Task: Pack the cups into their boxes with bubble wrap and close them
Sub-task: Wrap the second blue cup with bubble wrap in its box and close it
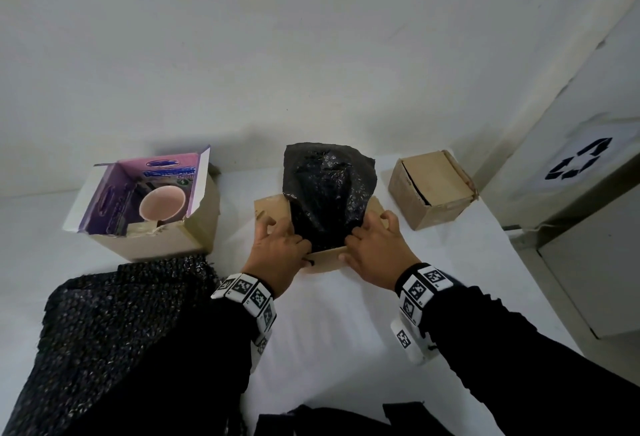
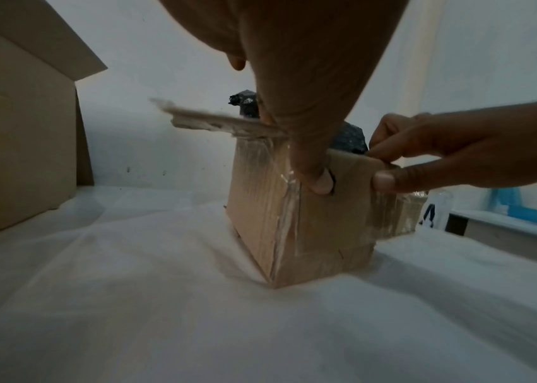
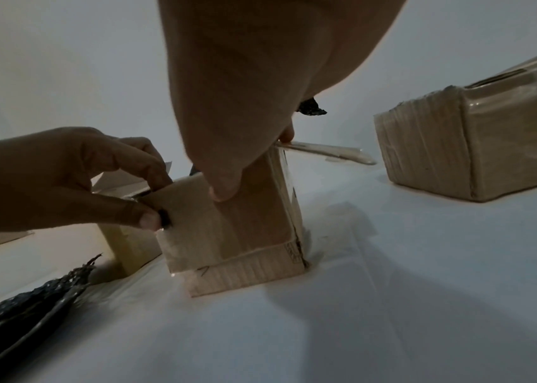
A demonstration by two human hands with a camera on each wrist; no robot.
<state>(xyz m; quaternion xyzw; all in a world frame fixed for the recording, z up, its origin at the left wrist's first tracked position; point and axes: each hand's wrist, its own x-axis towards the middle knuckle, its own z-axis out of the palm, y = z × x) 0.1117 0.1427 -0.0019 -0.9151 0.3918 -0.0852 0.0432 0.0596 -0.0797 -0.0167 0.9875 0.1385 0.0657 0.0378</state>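
Note:
A small brown cardboard box (image 1: 270,209) stands open at the table's middle, with black bubble wrap (image 1: 325,186) bulging out of its top. Whatever lies under the wrap is hidden. My left hand (image 1: 280,233) grips the box's near rim at the left, thumb on the outer face (image 2: 321,182) and fingers over the edge. My right hand (image 1: 372,231) pinches the same rim at the right, thumb outside (image 3: 224,190). The side flaps stick out level. At the left, a pink cup (image 1: 162,207) sits bare in an open purple-lined box (image 1: 145,241).
A closed brown box (image 1: 433,186), taped over, stands at the right near the table's edge. A large loose sheet of black bubble wrap (image 1: 114,331) lies at the near left. A wall runs behind the table; a white bin with a recycling sign (image 1: 578,162) stands to the right.

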